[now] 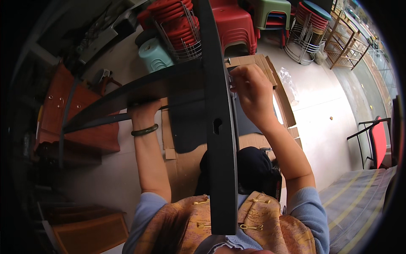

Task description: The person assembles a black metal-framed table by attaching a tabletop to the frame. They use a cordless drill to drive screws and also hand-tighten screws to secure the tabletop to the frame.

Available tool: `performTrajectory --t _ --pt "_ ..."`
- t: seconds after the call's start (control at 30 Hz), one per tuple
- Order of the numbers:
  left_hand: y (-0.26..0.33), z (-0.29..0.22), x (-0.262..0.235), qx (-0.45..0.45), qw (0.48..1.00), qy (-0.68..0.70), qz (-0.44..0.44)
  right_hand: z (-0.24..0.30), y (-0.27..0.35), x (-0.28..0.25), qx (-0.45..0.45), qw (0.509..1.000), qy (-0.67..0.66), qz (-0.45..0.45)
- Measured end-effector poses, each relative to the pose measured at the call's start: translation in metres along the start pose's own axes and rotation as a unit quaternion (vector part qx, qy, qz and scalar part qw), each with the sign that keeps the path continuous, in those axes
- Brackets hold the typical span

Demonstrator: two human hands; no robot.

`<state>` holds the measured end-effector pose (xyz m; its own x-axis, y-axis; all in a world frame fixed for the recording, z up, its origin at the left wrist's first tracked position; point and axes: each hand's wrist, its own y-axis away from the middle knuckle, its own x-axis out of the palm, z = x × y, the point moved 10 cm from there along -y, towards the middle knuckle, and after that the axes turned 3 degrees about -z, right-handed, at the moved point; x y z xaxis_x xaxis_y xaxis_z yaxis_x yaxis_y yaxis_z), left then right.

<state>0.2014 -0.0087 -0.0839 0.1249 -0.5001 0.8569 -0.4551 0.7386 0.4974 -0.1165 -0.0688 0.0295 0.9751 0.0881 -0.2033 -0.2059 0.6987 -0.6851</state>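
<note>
Before our chest: dark frame (220, 99) and side panel (169, 82), over cardboard (182, 169).
Right hand (253, 89): fingers curled at the frame's right face; we cannot tell their hold.
Left hand (144, 112): at the panel, fingers mostly hidden, grip unclear.

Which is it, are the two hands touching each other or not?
Apart. The head view shows the left hand left of the long dark board and the right hand right of it.
</note>
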Motion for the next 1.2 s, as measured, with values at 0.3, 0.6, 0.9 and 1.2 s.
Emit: performTrajectory --t 0.3,0.6,0.9,1.2 --pt "0.003 0.001 0.006 0.052 0.997 0.03 0.052 0.003 0.001 -0.001 -0.001 0.999 -0.026 -0.033" --pt "0.023 0.02 0.009 0.094 0.981 0.086 0.146 -0.024 -0.006 0.007 0.11 0.991 -0.029 0.073" --pt "0.027 0.168 0.012 0.0 0.882 -0.153 0.446 -0.127 0.019 -0.004 0.189 0.978 -0.043 0.074" --pt "0.028 0.166 0.029 0.069 0.811 -0.372 0.446 -0.096 0.02 -0.02 0.216 0.973 -0.077 -0.025"
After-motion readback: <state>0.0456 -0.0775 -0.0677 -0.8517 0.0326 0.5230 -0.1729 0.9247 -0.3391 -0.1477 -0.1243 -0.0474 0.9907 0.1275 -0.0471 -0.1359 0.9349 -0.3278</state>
